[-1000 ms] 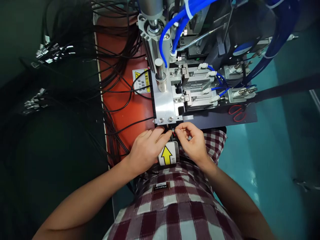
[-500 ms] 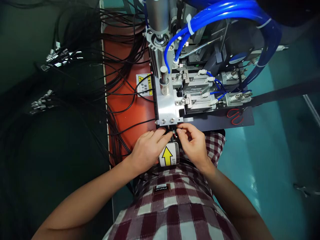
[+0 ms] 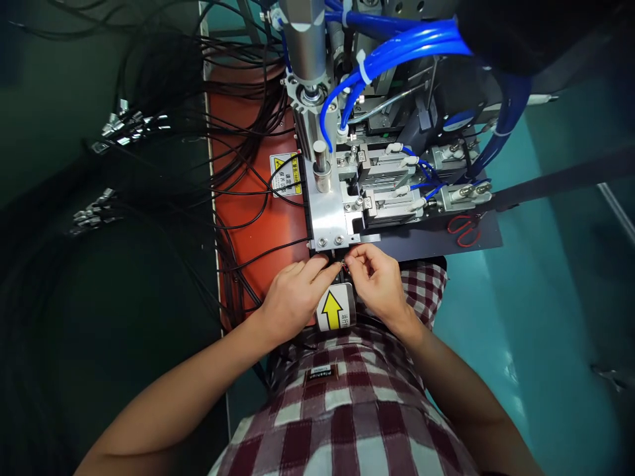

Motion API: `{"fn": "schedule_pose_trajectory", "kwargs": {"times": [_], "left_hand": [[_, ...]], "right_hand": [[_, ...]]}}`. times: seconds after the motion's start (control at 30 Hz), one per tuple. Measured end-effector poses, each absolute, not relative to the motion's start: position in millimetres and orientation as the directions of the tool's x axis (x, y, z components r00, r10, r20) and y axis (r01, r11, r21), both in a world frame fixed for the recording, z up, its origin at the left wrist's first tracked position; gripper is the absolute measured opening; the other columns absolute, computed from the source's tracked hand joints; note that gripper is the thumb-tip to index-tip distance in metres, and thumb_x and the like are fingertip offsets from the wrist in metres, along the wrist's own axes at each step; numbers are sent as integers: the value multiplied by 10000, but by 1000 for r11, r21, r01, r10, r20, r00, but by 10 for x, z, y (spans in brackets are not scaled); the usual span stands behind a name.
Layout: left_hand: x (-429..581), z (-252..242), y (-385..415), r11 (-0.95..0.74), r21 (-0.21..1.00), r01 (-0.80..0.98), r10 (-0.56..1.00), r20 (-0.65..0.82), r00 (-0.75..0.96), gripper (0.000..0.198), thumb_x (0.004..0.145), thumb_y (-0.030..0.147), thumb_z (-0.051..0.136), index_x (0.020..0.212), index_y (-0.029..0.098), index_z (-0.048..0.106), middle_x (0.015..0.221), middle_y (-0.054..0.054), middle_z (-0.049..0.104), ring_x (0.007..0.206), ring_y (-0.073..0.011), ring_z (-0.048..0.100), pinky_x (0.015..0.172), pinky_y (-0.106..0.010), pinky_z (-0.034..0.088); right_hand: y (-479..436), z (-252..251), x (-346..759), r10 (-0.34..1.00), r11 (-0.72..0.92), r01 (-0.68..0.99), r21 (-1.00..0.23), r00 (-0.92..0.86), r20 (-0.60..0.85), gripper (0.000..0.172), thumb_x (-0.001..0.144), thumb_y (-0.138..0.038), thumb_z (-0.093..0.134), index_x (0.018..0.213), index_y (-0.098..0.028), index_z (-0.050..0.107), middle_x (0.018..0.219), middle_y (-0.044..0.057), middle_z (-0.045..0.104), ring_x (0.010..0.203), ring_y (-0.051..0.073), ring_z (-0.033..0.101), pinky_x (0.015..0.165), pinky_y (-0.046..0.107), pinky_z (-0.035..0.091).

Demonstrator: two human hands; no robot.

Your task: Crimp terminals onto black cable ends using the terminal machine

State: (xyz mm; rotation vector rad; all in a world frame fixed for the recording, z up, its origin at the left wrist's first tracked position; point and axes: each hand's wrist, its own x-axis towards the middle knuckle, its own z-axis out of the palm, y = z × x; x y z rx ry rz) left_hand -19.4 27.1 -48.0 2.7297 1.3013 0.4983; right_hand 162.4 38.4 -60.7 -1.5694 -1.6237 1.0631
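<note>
My left hand [image 3: 292, 294] lies on the orange mat [image 3: 258, 218] with its fingers pressed together, pinching a thin wire end [image 3: 342, 265] just below the silver machine block [image 3: 330, 218]. My right hand [image 3: 377, 277] meets it from the right, fingers curled in a pinch on the same small wire piece, which shows a bit of red. Both fingertips sit at the slot under the block. A white label with a yellow arrow [image 3: 333, 308] lies right below the hands.
Many black cables [image 3: 238, 152] spread over the mat and hang to the left, with metal-tipped ends [image 3: 131, 124]. Blue air hoses [image 3: 397, 53] loop above the machine. Red-handled scissors [image 3: 464, 228] lie on the dark plate at right. A teal floor shows at right.
The view has shifted slightly, so the machine sits lower and left in frame. My hands stay pinched at the slot; the right fingers have closed in a little toward the left ones.
</note>
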Motion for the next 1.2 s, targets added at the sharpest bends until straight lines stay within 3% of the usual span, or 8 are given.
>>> {"fn": "schedule_pose_trajectory", "kwargs": {"times": [0.2,0.4,0.67,0.77,0.93,1.0,1.1,1.2], "left_hand": [[-194,-490,269,-628,211,749,776,249,580,281,935,141,459,1142,128,648,948,-112,669,770,-190,642,658,-298,533],[-192,-495,274,-641,210,738,764,271,586,281,929,135,459,1123,111,660,938,-121,666,766,-204,644,641,-310,534],[-186,-491,281,-636,224,738,768,273,579,272,929,151,463,1111,109,660,921,-112,666,754,-199,640,642,-302,530],[-196,-495,279,-632,239,738,774,258,579,281,922,146,461,1125,110,652,932,-113,667,765,-200,640,640,-302,531],[-200,-495,277,-625,247,740,780,224,584,315,889,113,473,1153,116,644,952,-117,664,791,-214,649,657,-317,540],[-196,-496,280,-617,256,744,786,224,576,310,892,115,466,1142,128,650,949,-116,664,798,-212,651,662,-314,545],[-192,-498,288,-609,290,738,793,230,564,284,908,111,445,1102,129,651,944,-112,670,814,-202,656,679,-303,556],[-192,-497,293,-606,318,730,796,226,562,261,919,118,435,1087,119,634,950,-113,671,833,-200,659,700,-301,568]], "right_hand": [[346,-635,1613,988,-85,480,-873,-73,-137,129,914,-266,494,827,-195,559,736,12,590,618,131,502,581,256,368],[439,-724,1678,874,-435,119,-892,-183,-451,248,849,-406,561,757,-175,548,598,-45,463,506,92,384,482,231,311],[195,-707,1681,856,-502,-12,-865,-151,-495,316,797,-483,644,819,-169,619,577,-51,458,467,76,329,426,222,249],[160,-642,1639,883,-460,29,-888,-92,-460,252,792,-418,661,782,-168,630,569,-46,465,473,79,353,438,222,276],[241,-552,1645,987,-140,414,-899,-13,-160,123,838,-262,588,748,-191,633,593,-27,494,544,106,423,536,243,361],[279,-578,1667,993,-88,444,-892,-27,-111,115,841,-248,575,751,-194,622,614,-23,508,563,109,438,556,244,375],[321,-685,1701,965,-220,241,-945,-85,-246,145,843,-310,588,765,-189,592,591,-43,474,510,93,411,489,227,344],[337,-787,1725,906,-393,38,-919,-157,-393,237,839,-413,609,790,-184,569,564,-63,454,452,78,391,443,218,317]]}}
